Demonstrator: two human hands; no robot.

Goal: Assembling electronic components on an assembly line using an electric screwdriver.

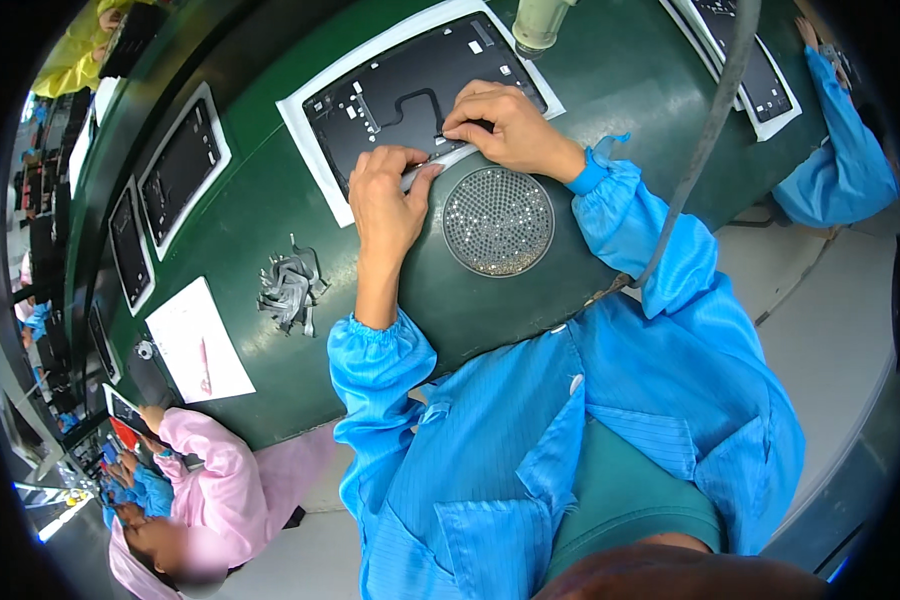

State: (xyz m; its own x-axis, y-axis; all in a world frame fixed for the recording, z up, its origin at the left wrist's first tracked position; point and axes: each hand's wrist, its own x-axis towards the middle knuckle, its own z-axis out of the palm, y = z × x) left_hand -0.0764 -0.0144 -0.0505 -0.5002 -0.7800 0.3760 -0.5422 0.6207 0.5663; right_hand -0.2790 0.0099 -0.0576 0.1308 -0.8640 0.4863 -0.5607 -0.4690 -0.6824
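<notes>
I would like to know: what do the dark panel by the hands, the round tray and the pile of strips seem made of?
The dark panel: perhaps plastic or coated metal, mostly matte; it looks flat and stiff.
The round tray: grey plastic or metal, unclear which; bright bits among its holes confuse the finish.
The pile of strips: probably flexible plastic; thin pieces curl, slightly glossy.

One black panel [420, 75] is seen at the centre, at least three more panels [178, 172] at the left, and at least one other panel [765, 82] at the upper right. One round holed tray [492, 178], one heap of dark strips [290, 288], one sheet of paper [192, 315] and one pen [206, 365] are counted. The tray's shiny bits [500, 240] are too crowded to be numbered.
</notes>
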